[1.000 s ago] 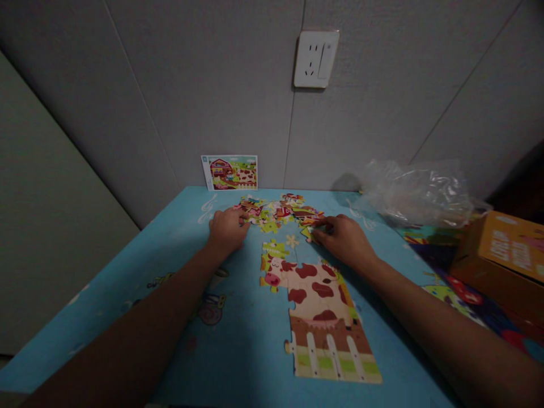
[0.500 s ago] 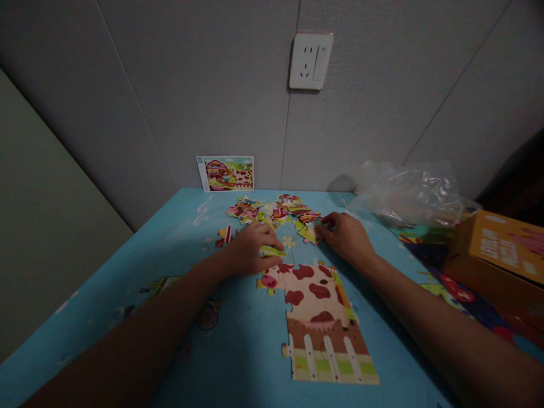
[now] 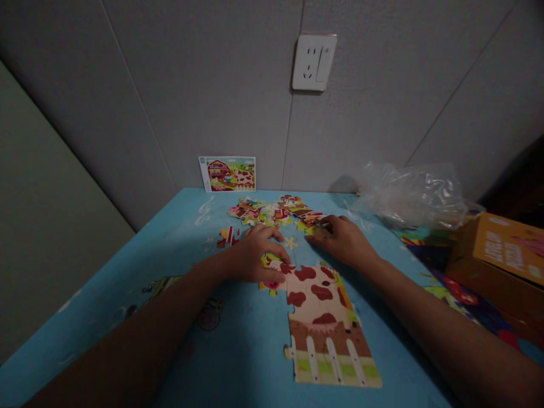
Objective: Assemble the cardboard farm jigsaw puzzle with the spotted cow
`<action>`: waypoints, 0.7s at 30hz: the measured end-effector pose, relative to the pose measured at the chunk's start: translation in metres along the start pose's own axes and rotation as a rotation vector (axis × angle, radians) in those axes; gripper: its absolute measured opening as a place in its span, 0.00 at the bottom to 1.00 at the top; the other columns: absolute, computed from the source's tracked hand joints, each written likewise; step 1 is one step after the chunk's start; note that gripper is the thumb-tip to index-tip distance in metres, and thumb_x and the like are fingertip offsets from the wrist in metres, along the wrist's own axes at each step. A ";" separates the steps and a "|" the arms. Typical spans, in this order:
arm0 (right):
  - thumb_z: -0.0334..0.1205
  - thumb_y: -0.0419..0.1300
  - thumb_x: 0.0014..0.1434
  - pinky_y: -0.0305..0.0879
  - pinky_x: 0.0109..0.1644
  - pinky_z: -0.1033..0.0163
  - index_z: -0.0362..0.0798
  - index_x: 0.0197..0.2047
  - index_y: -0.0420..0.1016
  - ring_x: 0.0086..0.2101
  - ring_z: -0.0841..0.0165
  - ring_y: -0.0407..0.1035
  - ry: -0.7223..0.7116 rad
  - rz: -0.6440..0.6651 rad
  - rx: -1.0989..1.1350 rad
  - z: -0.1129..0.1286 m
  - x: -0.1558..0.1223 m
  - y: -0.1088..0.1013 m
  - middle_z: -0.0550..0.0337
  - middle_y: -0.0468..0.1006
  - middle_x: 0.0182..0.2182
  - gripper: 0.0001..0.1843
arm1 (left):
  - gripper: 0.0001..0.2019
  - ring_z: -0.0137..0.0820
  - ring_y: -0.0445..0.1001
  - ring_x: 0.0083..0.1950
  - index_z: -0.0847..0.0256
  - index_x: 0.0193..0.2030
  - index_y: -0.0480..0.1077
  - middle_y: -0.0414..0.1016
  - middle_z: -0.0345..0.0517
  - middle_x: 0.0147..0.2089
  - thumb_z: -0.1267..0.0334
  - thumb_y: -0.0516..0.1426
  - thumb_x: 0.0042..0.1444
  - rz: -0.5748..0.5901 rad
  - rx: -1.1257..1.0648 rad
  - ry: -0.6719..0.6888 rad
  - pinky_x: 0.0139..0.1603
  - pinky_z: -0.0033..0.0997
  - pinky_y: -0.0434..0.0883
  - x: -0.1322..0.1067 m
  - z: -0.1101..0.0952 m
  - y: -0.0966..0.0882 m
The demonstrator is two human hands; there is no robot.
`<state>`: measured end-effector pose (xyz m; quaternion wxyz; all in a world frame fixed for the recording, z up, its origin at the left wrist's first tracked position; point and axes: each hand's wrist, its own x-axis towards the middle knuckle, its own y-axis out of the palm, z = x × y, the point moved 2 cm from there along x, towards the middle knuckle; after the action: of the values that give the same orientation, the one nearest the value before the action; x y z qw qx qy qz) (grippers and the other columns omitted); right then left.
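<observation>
Joined jigsaw pieces (image 3: 322,306) showing a spotted cow above a white fence lie flat on the blue table. At their upper left corner, my left hand (image 3: 257,255) has thumb and fingers closed on a green-edged puzzle piece (image 3: 268,259), against the cow's head; the fingers partly cover it. My right hand (image 3: 342,241) is farther back on the right, pinching a puzzle piece (image 3: 312,229) at the near edge of a loose heap of puzzle pieces (image 3: 272,212). A red and white puzzle piece (image 3: 228,236) lies just behind my left wrist.
A farm picture card (image 3: 232,174) leans on the wall at the back. To the right are a crumpled clear plastic bag (image 3: 416,192) and an orange puzzle box (image 3: 501,255). A socket plate (image 3: 314,62) is on the wall above.
My left hand has brought its piece nearer, down against the cow's head. My right hand has shifted slightly, its fingers now closed over the piece by the heap.
</observation>
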<state>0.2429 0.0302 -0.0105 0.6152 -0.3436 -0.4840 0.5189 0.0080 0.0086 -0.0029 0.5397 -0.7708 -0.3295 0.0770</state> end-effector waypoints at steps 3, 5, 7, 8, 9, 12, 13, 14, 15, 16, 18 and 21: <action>0.57 0.61 0.51 0.64 0.40 0.56 0.42 0.47 0.74 0.38 0.57 0.71 0.048 0.014 0.078 -0.001 0.002 -0.002 0.43 0.77 0.40 0.29 | 0.12 0.42 0.63 0.59 0.52 0.42 0.78 0.66 0.49 0.54 0.56 0.65 0.50 0.012 -0.021 -0.002 0.61 0.46 0.58 0.000 -0.001 -0.001; 0.58 0.61 0.51 0.63 0.37 0.58 0.42 0.46 0.74 0.36 0.58 0.72 0.113 0.009 0.144 0.000 0.002 -0.006 0.46 0.78 0.38 0.29 | 0.11 0.42 0.63 0.59 0.53 0.41 0.78 0.67 0.49 0.54 0.56 0.65 0.50 0.012 -0.027 -0.014 0.61 0.47 0.58 -0.001 -0.001 -0.001; 0.58 0.60 0.51 0.61 0.34 0.60 0.43 0.44 0.73 0.34 0.60 0.71 0.185 -0.038 0.169 0.000 0.003 -0.013 0.48 0.79 0.35 0.27 | 0.11 0.43 0.63 0.59 0.53 0.41 0.77 0.67 0.49 0.54 0.57 0.65 0.50 0.014 -0.029 -0.020 0.62 0.48 0.58 -0.001 -0.001 -0.002; 0.58 0.59 0.51 0.60 0.33 0.61 0.44 0.42 0.74 0.33 0.60 0.71 0.215 -0.071 0.165 -0.001 0.004 -0.017 0.48 0.79 0.34 0.26 | 0.11 0.43 0.63 0.60 0.53 0.41 0.77 0.67 0.49 0.54 0.57 0.65 0.50 0.015 -0.031 -0.019 0.62 0.48 0.57 -0.001 -0.001 -0.002; 0.59 0.59 0.51 0.59 0.32 0.61 0.44 0.40 0.74 0.33 0.60 0.71 0.240 -0.101 0.154 -0.001 0.004 -0.020 0.49 0.79 0.33 0.25 | 0.11 0.44 0.63 0.60 0.53 0.41 0.77 0.67 0.49 0.55 0.57 0.65 0.50 0.014 -0.032 -0.017 0.62 0.48 0.57 -0.002 -0.002 -0.002; 0.63 0.57 0.51 0.57 0.30 0.61 0.45 0.36 0.74 0.32 0.59 0.71 0.293 -0.136 0.106 -0.006 0.007 -0.025 0.49 0.79 0.31 0.27 | 0.11 0.44 0.63 0.59 0.54 0.41 0.77 0.67 0.50 0.54 0.58 0.65 0.50 0.013 -0.027 -0.016 0.62 0.49 0.57 -0.002 -0.002 -0.001; 0.64 0.57 0.51 0.57 0.30 0.61 0.44 0.36 0.75 0.31 0.59 0.71 0.304 -0.136 0.091 -0.008 0.008 -0.024 0.48 0.79 0.30 0.28 | 0.11 0.44 0.63 0.59 0.54 0.41 0.77 0.67 0.50 0.54 0.58 0.65 0.50 0.012 -0.024 -0.015 0.62 0.49 0.58 -0.002 -0.002 0.000; 0.65 0.56 0.51 0.57 0.30 0.61 0.44 0.36 0.75 0.32 0.58 0.71 0.307 -0.136 0.074 -0.011 0.009 -0.023 0.48 0.79 0.31 0.29 | 0.11 0.44 0.63 0.59 0.54 0.40 0.77 0.66 0.50 0.55 0.58 0.65 0.49 0.005 -0.017 -0.015 0.62 0.49 0.58 -0.002 -0.001 0.000; 0.65 0.56 0.51 0.57 0.31 0.60 0.44 0.37 0.76 0.32 0.58 0.71 0.301 -0.137 0.052 -0.013 0.010 -0.022 0.47 0.79 0.31 0.30 | 0.11 0.44 0.63 0.59 0.54 0.40 0.77 0.66 0.51 0.55 0.58 0.65 0.50 -0.012 -0.004 -0.021 0.61 0.49 0.58 -0.001 0.000 0.001; 0.64 0.56 0.52 0.58 0.31 0.60 0.43 0.37 0.76 0.33 0.57 0.71 0.292 -0.137 0.026 -0.015 0.010 -0.020 0.46 0.79 0.32 0.29 | 0.10 0.44 0.64 0.59 0.55 0.40 0.77 0.66 0.51 0.55 0.59 0.64 0.50 -0.047 0.020 -0.040 0.61 0.48 0.59 0.000 0.002 0.000; 0.61 0.56 0.54 0.59 0.33 0.59 0.43 0.38 0.77 0.34 0.56 0.72 0.257 -0.105 -0.036 -0.019 0.011 -0.015 0.44 0.79 0.33 0.27 | 0.10 0.44 0.64 0.58 0.57 0.42 0.77 0.66 0.52 0.54 0.62 0.62 0.52 -0.164 0.112 -0.145 0.61 0.47 0.60 0.001 0.006 -0.003; 0.55 0.55 0.56 0.60 0.35 0.57 0.45 0.38 0.80 0.34 0.56 0.72 0.203 -0.030 -0.123 -0.020 0.009 -0.011 0.43 0.78 0.34 0.23 | 0.16 0.48 0.65 0.56 0.62 0.49 0.74 0.67 0.59 0.52 0.62 0.58 0.53 -0.354 0.348 -0.510 0.56 0.49 0.64 -0.002 0.014 -0.011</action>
<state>0.2650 0.0383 -0.0044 0.6466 -0.4240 -0.4551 0.4416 -0.0051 0.0204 0.0012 0.5682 -0.5542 -0.5642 0.2273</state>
